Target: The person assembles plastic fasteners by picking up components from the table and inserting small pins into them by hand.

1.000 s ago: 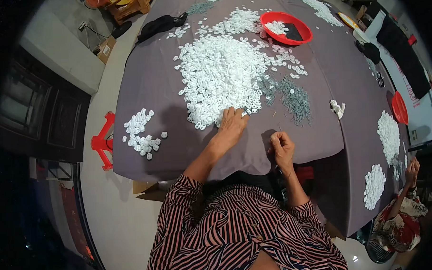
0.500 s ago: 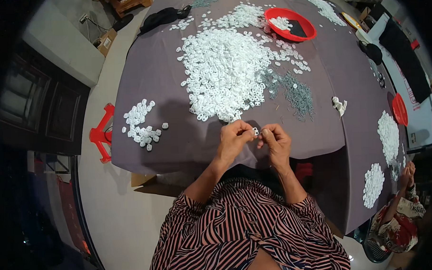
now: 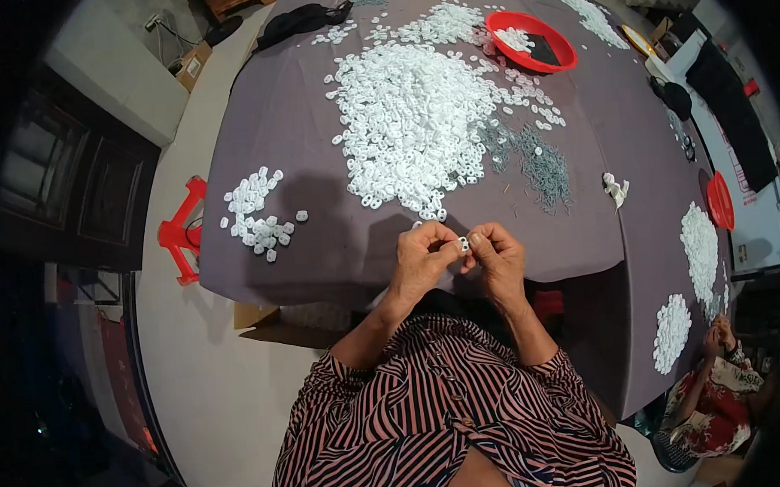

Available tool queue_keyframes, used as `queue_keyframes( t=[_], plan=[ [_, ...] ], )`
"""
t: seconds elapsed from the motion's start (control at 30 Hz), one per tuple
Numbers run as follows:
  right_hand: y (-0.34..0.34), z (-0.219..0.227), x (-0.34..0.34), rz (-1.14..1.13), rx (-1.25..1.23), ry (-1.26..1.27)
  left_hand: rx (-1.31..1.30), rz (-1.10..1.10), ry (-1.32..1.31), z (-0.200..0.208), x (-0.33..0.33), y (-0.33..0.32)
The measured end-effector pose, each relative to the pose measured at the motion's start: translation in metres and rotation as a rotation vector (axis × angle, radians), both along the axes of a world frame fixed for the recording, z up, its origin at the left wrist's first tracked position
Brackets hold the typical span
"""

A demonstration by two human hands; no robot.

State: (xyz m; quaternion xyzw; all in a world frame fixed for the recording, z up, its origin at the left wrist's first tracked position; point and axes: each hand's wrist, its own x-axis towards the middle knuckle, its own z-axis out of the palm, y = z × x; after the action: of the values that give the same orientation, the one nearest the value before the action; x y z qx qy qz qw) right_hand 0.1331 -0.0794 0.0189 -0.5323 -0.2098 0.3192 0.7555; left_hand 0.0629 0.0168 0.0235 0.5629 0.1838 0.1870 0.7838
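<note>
Above the table's near edge, my left hand [image 3: 421, 264] pinches a small white plastic piece [image 3: 464, 243] with openings in it. My right hand [image 3: 501, 264] is closed just beside it, thumb and forefinger pressed together against the piece's right side; whatever small thing they hold is hidden. Just beyond my hands lies a big heap of similar white pieces [image 3: 411, 122]. To its right spreads a pile of thin grey pins or screws [image 3: 544, 174]. A smaller group of white pieces [image 3: 256, 218] lies at the left.
A red basin [image 3: 564, 55] with white pieces and something black stands at the far right of the heap. A crumpled white scrap [image 3: 614, 190] lies nearer. At right, another person's hands [image 3: 718, 335] work by more white piles [image 3: 672, 335]. A red stool [image 3: 182, 234] stands at left.
My right fingertips have come in closer to the white piece and now meet it. The left hand keeps its pinch. The view has shifted slightly.
</note>
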Motion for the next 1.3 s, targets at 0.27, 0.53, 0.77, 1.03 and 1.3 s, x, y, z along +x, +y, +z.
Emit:
queue_keyframes(
  t=[0.27, 0.53, 0.77, 1.03, 1.3],
  plan=[
    [0.001, 0.0, -0.003, 0.004, 0.006, 0.033, 0.06, 0.024, 0.037, 0.001, -0.002, 0.002],
    [0.002, -0.002, -0.002, -0.014, 0.011, 0.037, -0.012, -0.002, 0.018, 0.002, -0.001, 0.0],
    [0.001, -0.003, -0.002, -0.027, 0.0, 0.036, -0.029, 0.029, 0.041, 0.004, 0.0, -0.001],
    [0.0, -0.003, -0.001, -0.033, -0.006, 0.038, -0.028, 0.014, 0.046, 0.004, 0.0, -0.003],
    [0.0, -0.005, -0.002, -0.049, -0.003, 0.024, -0.042, 0.027, 0.038, -0.003, 0.001, -0.002]
  ],
)
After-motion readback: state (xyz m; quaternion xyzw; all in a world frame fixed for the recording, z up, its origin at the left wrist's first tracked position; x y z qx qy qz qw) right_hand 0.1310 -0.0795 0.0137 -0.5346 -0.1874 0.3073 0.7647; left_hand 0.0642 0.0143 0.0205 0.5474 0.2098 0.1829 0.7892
